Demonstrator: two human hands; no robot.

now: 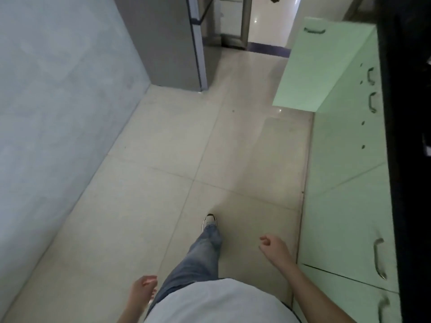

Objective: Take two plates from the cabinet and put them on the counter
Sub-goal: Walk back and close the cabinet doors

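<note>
- Plates are not in sight anywhere; my guess is they sit inside the cabinet (pixel 345 164), hidden from view; so the job looks like it is only starting, with both plates left to fetch and set down.
- The left hand (pixel 142 291) is at 7 o'clock, low beside the body; its fingers are loosely spread and it holds nothing.
- The right hand (pixel 272 249) is at 5 o'clock, out over the floor (pixel 163 183); its fingers are curled in a soft, half-closed fist, and it holds nothing too.
- The cabinet runs along the 3 o'clock side; it is pale green, flat and smooth, with curved metal handles; one open door (pixel 319 66) swings out at 1 o'clock, but what is behind it cannot be seen.
- The worktop (pixel 405 159) is a dark, black strip above the green fronts at the far 3 o'clock edge; nothing on it can be made out.
- The floor is big, pale, shiny square tiles; one foot in a light shoe (pixel 209 221) steps out near the middle, below a blue jeans leg.
- A rough grey wall (pixel 58 113) fills 9 o'clock; a tall grey fridge (pixel 168 43) stands at 12 o'clock.
</note>
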